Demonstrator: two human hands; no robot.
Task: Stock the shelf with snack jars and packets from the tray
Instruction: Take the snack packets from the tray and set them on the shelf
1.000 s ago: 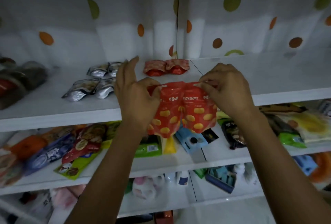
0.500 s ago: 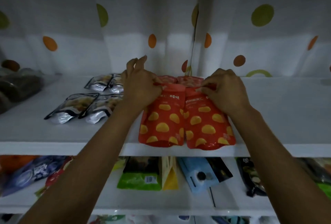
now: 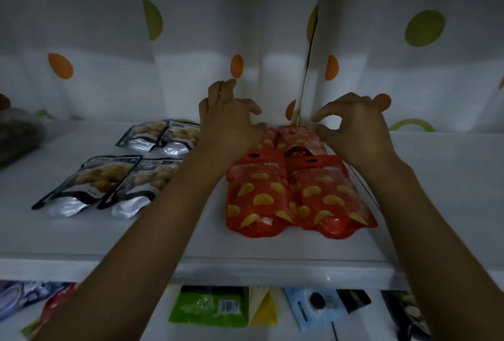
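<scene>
Two red packets with yellow crescents lie side by side on the white top shelf (image 3: 272, 256): the left red packet (image 3: 255, 193) and the right red packet (image 3: 330, 196). Behind them lie two more red packets (image 3: 297, 136), partly hidden. My left hand (image 3: 227, 119) hovers just above the left packet's top edge, fingers loosely spread and holding nothing. My right hand (image 3: 354, 127) hovers above the right packet's top edge, thumb and forefinger curved toward each other with nothing between them. No tray is in view.
Several silver snack packets (image 3: 109, 179) lie to the left on the same shelf. A dark bag (image 3: 16, 136) sits at the far left. A dotted white curtain (image 3: 272, 40) hangs behind. The shelf below holds a green packet (image 3: 210, 308), a blue packet (image 3: 313, 305) and others.
Both hands carried the two red packets up onto the top shelf, laid them flat, then let go and lifted off their top edges.
</scene>
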